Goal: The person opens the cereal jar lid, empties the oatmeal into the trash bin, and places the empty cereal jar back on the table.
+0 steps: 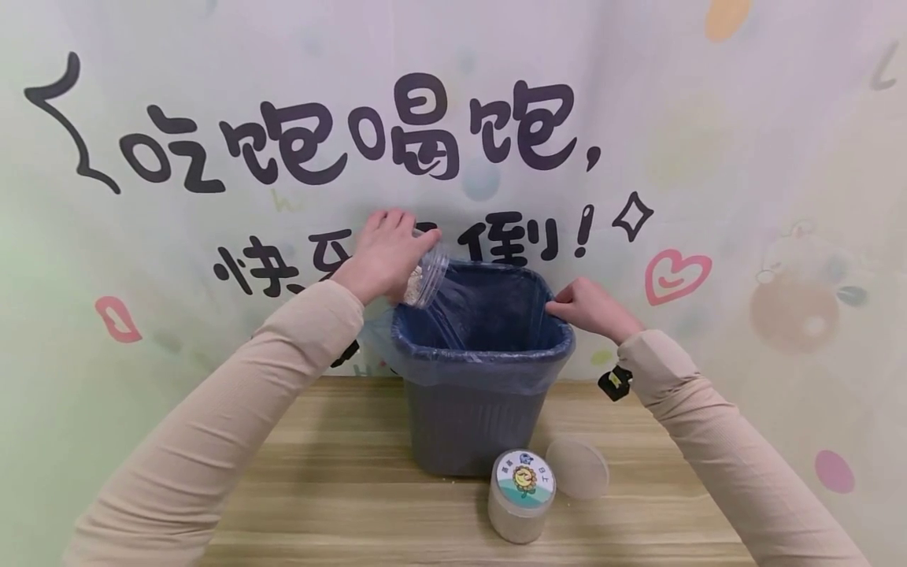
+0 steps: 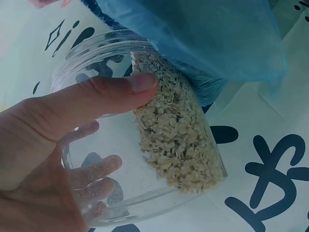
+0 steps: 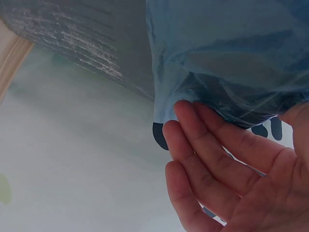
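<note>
My left hand point(image 1: 383, 250) grips a clear jar point(image 1: 434, 272), thumb on one side and fingers round the other. The jar is tipped at the left rim of a grey-blue trash bin point(image 1: 471, 429). In the left wrist view, rolled oats point(image 2: 174, 128) lie along the jar's lower side, up to its mouth. A thin blue bag point(image 1: 489, 376) lines the bin and folds down over its rim. At the right rim my right hand point(image 1: 594, 309) pinches bin edge and bag, thumb inside. The right wrist view shows its fingers point(image 3: 186, 145) against the outside of the bag.
On the wooden table point(image 1: 319, 472), in front of the bin, stands a small tub point(image 1: 520, 512) with a sunflower sticker on top. A round translucent lid point(image 1: 583, 470) lies beside it. Close behind the bin hangs a printed backdrop point(image 1: 708, 157) with black lettering.
</note>
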The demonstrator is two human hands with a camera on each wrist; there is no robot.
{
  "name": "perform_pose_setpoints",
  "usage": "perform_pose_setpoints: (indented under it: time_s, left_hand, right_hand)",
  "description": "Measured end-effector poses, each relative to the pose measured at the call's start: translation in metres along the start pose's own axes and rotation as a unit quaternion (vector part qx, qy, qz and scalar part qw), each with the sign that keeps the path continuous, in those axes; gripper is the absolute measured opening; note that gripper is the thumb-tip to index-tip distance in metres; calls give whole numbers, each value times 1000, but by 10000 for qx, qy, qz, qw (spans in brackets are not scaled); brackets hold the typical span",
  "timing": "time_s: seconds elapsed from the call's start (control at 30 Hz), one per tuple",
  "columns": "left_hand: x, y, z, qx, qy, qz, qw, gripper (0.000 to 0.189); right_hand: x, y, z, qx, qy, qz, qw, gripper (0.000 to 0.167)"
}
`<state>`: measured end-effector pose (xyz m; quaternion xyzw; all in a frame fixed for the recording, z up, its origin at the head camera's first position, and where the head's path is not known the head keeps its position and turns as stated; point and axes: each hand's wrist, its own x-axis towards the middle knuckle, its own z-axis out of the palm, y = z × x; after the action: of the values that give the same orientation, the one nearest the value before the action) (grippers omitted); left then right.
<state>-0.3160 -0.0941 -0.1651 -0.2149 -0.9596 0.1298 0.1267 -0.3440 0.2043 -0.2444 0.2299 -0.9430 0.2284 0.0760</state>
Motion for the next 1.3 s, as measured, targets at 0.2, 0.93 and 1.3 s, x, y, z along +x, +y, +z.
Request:
perform_pose_setpoints:
  time_s: [0.2,0.93,1.3]
  left_hand:
    - [1,4,0,161,50,55,9998,100]
    - [2,7,-3,399,-102,110,9991,90]
    - [3,11,-4,533,-142,102,9984,91]
  right_hand:
    - [0,-2,0,-34,95,1,9999,43]
    - [3,0,-1,-112,85,-27,9999,44]
    - [2,1,-1,-89,53,17,9999,45]
